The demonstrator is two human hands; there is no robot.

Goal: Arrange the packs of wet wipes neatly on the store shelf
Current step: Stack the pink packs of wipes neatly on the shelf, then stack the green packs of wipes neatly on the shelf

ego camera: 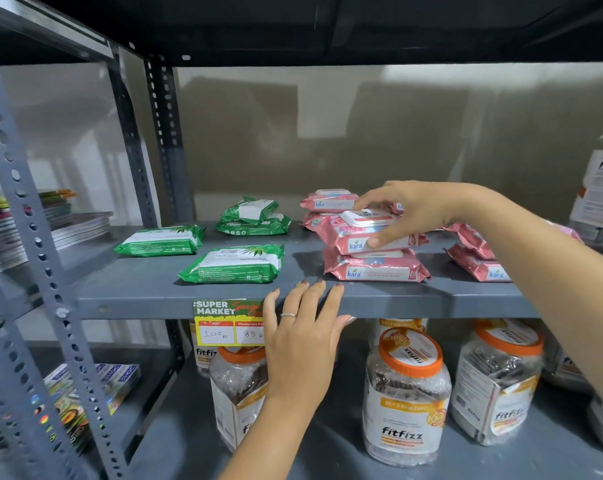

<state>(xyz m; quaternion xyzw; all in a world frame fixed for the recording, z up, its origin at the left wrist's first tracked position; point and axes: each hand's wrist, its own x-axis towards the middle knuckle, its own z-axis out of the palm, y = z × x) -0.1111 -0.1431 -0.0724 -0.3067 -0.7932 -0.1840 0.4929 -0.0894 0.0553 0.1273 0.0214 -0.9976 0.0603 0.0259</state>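
two pink packs (373,251) sit stacked at the front of the grey shelf (137,289), and the right hand (411,211) is clamped on the top one, thumb at its front edge, fingers over the lid. left hand (303,327) lies flat and open on the shelf lip, holding nothing. green packs (230,265) lie scattered to the left, more pink ones behind and right.

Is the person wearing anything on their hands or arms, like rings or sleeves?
Yes! The left hand wears a thin silvery ring on one finger, and its nails look dark. The right hand shows no ring. Both forearms are bare, with no sleeves, gloves or watch showing.
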